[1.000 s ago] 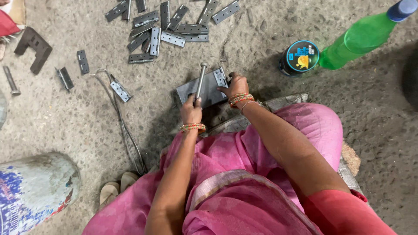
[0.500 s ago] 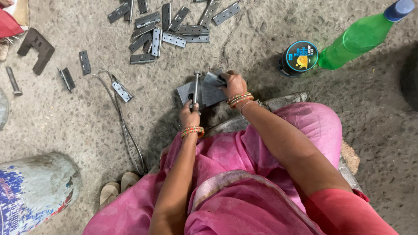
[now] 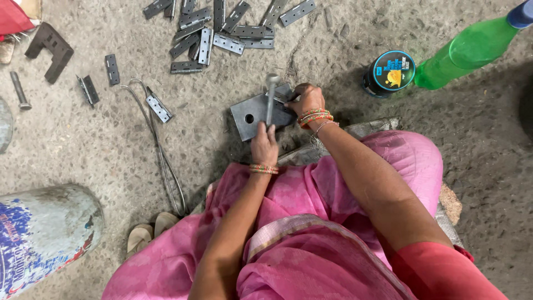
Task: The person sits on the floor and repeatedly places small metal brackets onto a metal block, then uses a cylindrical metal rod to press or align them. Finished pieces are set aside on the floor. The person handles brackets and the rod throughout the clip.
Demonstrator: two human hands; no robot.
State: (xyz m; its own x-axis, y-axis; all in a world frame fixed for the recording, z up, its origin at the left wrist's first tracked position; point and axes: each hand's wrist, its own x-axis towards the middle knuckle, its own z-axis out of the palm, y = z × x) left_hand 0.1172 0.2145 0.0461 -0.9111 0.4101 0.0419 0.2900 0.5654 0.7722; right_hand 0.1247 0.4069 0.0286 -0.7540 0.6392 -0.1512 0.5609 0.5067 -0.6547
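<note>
Hinge pieces are what the two hands are busy with: one small grey hinge leaf [image 3: 284, 95] lies on a thick steel plate with a round hole [image 3: 252, 118], which rests flat on the rough concrete floor [image 3: 166, 166] just in front of the person's knees. The left hand [image 3: 264, 147] is closed around the handle of a small metal hammer [image 3: 270, 100], whose head is up over the far edge of the plate. The right hand [image 3: 305, 100] pinches the hinge leaf between fingertips and thumb, pressing it onto the plate right beside the hammer head. The main risk, as I judge it, is to those fingertips: they sit so close to the hammer head that a strike landing slightly off would catch them. The leaf could also skid or flip off the plate if hit on an edge, since only a pinch holds it. The plate sits on uneven ground, so a hard blow might rock it. Beyond the plate a loose pile of hinges [image 3: 222, 28] lies scattered, with a few singles [image 3: 158, 108] off to the left beside a bent wire loop [image 3: 161, 161]. A small round tin with a blue and yellow lid [image 3: 391, 71] and a green plastic bottle [image 3: 472, 53] lie to the right, well apart from the work.
</note>
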